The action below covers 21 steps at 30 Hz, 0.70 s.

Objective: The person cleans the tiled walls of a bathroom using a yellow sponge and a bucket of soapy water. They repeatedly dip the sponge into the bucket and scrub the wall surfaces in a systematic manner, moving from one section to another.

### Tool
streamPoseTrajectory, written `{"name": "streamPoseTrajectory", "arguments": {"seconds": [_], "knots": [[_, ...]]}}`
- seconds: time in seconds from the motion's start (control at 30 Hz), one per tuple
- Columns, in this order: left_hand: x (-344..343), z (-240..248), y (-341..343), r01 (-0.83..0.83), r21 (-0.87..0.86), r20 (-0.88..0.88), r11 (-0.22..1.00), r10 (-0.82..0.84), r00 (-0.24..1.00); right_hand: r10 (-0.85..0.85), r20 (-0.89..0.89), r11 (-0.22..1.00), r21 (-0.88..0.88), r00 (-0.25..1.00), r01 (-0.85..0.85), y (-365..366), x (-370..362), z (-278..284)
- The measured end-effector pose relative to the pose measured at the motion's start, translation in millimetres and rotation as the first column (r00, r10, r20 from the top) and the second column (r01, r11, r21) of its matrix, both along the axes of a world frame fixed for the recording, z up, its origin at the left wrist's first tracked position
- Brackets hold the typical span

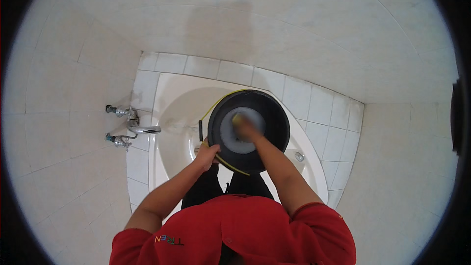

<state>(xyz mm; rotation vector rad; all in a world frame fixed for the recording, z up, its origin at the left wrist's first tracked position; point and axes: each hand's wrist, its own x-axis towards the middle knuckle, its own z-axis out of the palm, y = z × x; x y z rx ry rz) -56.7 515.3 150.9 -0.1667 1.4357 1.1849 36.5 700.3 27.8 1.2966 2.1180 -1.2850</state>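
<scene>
A round black bucket (pixel 279 126) stands over a white bathtub (pixel 169 86), with whitish, foamy water (pixel 255 116) in its bottom. Its yellow wire handle (pixel 212 107), fitted with a black grip (pixel 200 130), hangs down on the left. My left hand (pixel 207 156) is closed on the bucket's near-left rim, thumb on top, by the handle wire. Reaching inside, my right hand (pixel 247 130) is blurred, and a small yellow sponge-like thing (pixel 237 118) shows at its fingertips. Its exact kind is too smeared to tell.
A chrome tap (pixel 144 129) with two valves juts over the tub from the left wall. A small round chrome fitting (pixel 300 156) sits on the tub's right rim. White tiles (pixel 289 95) edge the tub, and beige walls (pixel 294 34) rise around it.
</scene>
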Motion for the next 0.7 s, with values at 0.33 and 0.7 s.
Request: {"name": "streamPoseTrajectory", "arguments": {"seconds": [0.33, 0.7], "knots": [[93.1, -76.1, 195.8, 0.184, 0.085, 0.073, 0.979, -0.190, 0.979, -0.705, -0.306, 0.676, -0.017, 0.640, 0.737, 158.6, 205.2, 38.5], [180.5, -120.1, 294.7, 0.179, 0.245, 0.269, 0.953, -0.244, 0.932, -0.888, -0.421, 0.382, -0.455, 0.183, 0.804, 199.4, 273.2, 133.3]]}}
